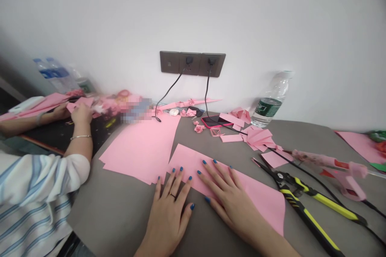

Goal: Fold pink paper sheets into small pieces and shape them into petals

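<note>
A folded sheet of pink paper point(259, 192) lies at a slant on the grey table point(114, 217). My left hand point(170, 204) rests with fingers spread, its fingertips on the left part of the sheet's near edge; a dark ring is on one finger. Flat across the middle of the same sheet lies my right hand point(227, 196), fingers stretched out, the thumb by the near edge. Neither hand grips anything. Beyond my left hand is a stack of larger pink sheets point(144, 144), partly touching the folded one.
Yellow-and-black pliers point(280, 176) and a pink glue gun point(346, 176) with its cord lie at right. Paper scraps point(259, 136), a phone point(215, 120) and a water bottle point(269, 100) stand behind. At left, another person's hands point(81, 112) hold pink paper.
</note>
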The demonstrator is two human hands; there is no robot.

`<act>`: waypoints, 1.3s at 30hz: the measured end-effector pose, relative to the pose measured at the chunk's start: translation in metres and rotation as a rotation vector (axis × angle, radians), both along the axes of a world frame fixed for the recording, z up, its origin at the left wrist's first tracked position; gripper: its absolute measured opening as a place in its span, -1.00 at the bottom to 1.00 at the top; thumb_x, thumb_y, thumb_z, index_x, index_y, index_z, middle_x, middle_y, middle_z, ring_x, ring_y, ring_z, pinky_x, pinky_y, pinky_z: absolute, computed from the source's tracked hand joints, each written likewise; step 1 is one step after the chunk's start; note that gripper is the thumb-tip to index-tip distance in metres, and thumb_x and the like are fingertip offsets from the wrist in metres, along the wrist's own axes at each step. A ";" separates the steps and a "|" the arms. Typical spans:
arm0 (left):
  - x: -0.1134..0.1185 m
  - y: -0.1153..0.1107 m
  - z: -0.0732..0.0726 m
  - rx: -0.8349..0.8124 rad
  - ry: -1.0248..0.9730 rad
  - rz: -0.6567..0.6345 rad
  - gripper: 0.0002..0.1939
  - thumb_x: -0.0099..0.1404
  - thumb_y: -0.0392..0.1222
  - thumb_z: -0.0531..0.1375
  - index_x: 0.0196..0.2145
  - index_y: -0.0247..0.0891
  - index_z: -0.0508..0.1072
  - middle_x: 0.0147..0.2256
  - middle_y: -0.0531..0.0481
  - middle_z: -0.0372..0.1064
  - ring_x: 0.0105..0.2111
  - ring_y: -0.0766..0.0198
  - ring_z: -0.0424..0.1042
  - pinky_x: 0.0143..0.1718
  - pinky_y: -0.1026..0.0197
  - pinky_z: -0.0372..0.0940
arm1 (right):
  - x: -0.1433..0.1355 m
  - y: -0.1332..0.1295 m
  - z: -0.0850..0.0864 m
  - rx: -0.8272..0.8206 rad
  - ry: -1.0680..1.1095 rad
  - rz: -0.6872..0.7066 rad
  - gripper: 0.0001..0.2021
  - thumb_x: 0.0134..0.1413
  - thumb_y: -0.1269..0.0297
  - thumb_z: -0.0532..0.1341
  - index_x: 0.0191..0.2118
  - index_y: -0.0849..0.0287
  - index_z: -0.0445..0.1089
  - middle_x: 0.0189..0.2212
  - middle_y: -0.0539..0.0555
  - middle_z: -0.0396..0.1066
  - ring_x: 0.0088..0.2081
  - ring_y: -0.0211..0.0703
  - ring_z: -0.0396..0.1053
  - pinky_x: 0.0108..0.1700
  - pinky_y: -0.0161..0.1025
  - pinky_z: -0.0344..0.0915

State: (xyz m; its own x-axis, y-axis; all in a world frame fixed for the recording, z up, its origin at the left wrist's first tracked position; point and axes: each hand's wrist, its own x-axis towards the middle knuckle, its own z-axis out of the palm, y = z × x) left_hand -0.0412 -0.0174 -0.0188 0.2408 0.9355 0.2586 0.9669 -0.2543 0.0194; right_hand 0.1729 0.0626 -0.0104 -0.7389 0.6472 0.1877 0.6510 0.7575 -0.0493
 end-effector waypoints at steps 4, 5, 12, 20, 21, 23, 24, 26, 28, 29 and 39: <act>0.001 -0.001 0.001 -0.010 -0.009 0.009 -0.40 0.37 -0.16 0.04 0.33 -0.05 0.02 0.36 0.02 -0.10 0.30 0.01 -0.03 0.25 -0.17 -0.09 | 0.001 0.001 0.001 -0.009 -0.003 0.013 -0.39 0.29 0.26 0.00 0.39 -0.03 -0.19 0.37 0.06 -0.10 0.35 0.14 -0.11 0.23 0.24 -0.04; 0.001 -0.001 0.001 -0.013 -0.010 0.011 -0.40 0.37 -0.16 0.04 0.33 -0.04 0.03 0.36 0.02 -0.10 0.30 0.00 -0.02 0.24 -0.17 -0.07 | 0.001 0.001 0.001 -0.008 -0.005 0.012 -0.40 0.29 0.26 0.00 0.39 -0.03 -0.18 0.37 0.06 -0.10 0.35 0.13 -0.10 0.23 0.23 -0.04; 0.002 0.000 0.003 -0.023 -0.024 0.016 -0.40 0.36 -0.17 0.04 0.32 -0.05 0.06 0.35 0.01 -0.06 0.28 -0.01 0.00 0.24 -0.18 -0.06 | 0.000 0.000 -0.002 0.004 0.013 0.000 -0.42 0.29 0.25 0.00 0.38 -0.05 -0.12 0.37 0.05 -0.09 0.35 0.14 -0.12 0.24 0.24 -0.07; 0.002 -0.001 0.003 -0.028 -0.034 0.014 -0.41 0.36 -0.18 0.05 0.32 -0.04 0.06 0.35 0.02 -0.07 0.29 -0.01 -0.01 0.25 -0.19 -0.07 | -0.001 -0.001 -0.001 0.000 -0.002 -0.015 -0.42 0.27 0.27 0.02 0.37 -0.06 -0.09 0.37 0.04 -0.11 0.34 0.15 -0.08 0.22 0.25 -0.03; 0.002 -0.001 0.004 -0.026 -0.036 0.012 -0.41 0.36 -0.18 0.05 0.31 -0.04 0.07 0.35 0.02 -0.07 0.29 -0.01 -0.01 0.25 -0.19 -0.06 | -0.001 -0.001 -0.001 -0.004 0.002 -0.017 -0.42 0.27 0.27 0.02 0.37 -0.06 -0.08 0.37 0.04 -0.10 0.34 0.15 -0.09 0.22 0.24 -0.03; 0.002 0.000 0.004 -0.023 -0.041 0.008 -0.42 0.36 -0.18 0.05 0.31 -0.03 0.08 0.35 0.01 -0.07 0.30 -0.01 -0.01 0.25 -0.18 -0.06 | -0.001 -0.001 -0.001 -0.014 0.009 -0.023 -0.42 0.26 0.27 0.03 0.36 -0.05 -0.06 0.37 0.04 -0.11 0.35 0.15 -0.10 0.23 0.24 -0.05; 0.002 0.000 0.004 -0.020 -0.044 0.007 -0.42 0.36 -0.18 0.05 0.31 -0.02 0.09 0.35 0.01 -0.08 0.30 -0.02 -0.01 0.25 -0.19 -0.06 | -0.001 -0.001 -0.001 -0.020 0.009 -0.026 -0.42 0.26 0.26 0.03 0.36 -0.05 -0.06 0.38 0.05 -0.11 0.35 0.16 -0.12 0.24 0.24 -0.06; 0.001 0.001 0.003 -0.014 -0.051 -0.002 -0.41 0.35 -0.19 0.06 0.31 0.02 0.09 0.36 -0.02 -0.09 0.30 -0.03 -0.01 0.25 -0.21 -0.07 | -0.002 -0.001 0.000 -0.035 0.005 -0.026 -0.43 0.26 0.25 0.04 0.36 -0.04 -0.04 0.38 0.05 -0.12 0.36 0.17 -0.14 0.25 0.25 -0.08; 0.001 0.001 0.002 -0.007 -0.056 -0.018 -0.42 0.35 -0.20 0.07 0.29 0.09 0.10 0.36 -0.05 -0.09 0.30 -0.06 -0.01 0.24 -0.25 -0.07 | -0.002 -0.001 0.001 -0.050 -0.004 -0.020 -0.44 0.27 0.24 0.04 0.35 -0.04 -0.03 0.38 0.05 -0.13 0.36 0.17 -0.16 0.25 0.27 -0.09; 0.001 0.001 0.002 -0.001 -0.057 -0.027 -0.42 0.35 -0.21 0.08 0.28 0.12 0.12 0.35 -0.05 -0.09 0.30 -0.07 -0.01 0.23 -0.27 -0.07 | -0.002 -0.001 0.002 -0.059 -0.010 -0.016 -0.44 0.28 0.23 0.03 0.35 -0.04 -0.03 0.38 0.05 -0.14 0.37 0.17 -0.17 0.25 0.27 -0.09; 0.002 0.004 0.004 0.006 -0.036 -0.031 -0.43 0.34 -0.21 0.08 0.27 0.15 0.14 0.34 -0.18 -0.05 0.27 -0.13 0.06 0.13 -0.34 0.07 | 0.010 -0.002 0.016 -0.173 -0.050 0.077 -0.36 0.25 0.21 0.08 0.38 -0.02 -0.15 0.40 0.03 -0.27 0.39 0.12 -0.30 0.30 0.23 -0.14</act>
